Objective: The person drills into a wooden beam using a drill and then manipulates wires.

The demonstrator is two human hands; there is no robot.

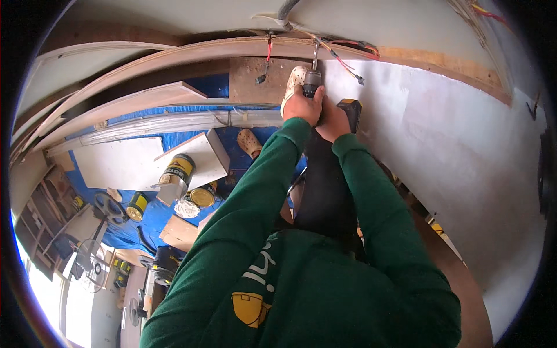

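Note:
Both of my hands are around a dark cordless drill [312,84] held out ahead of me. My left hand [301,107] is closed on its body just behind the chuck. My right hand [333,120] wraps the handle, beside the black-and-yellow battery [351,110]. A long metal drill bit [315,55] points away from me, its tip at the curved wooden edge [290,45]; whether it has entered the wood I cannot tell. Loose coloured wires [342,60] with a connector hang right by the bit. A beige clog [293,81] is just left of the drill.
Another clog [249,143] lies on blue sheeting [142,219] at left, near a white panel box [200,155], paint cans [178,167] and wrapped long strips [168,122]. A second wire bundle [268,52] hangs left of the bit. A pale panel [429,127] rises on my right.

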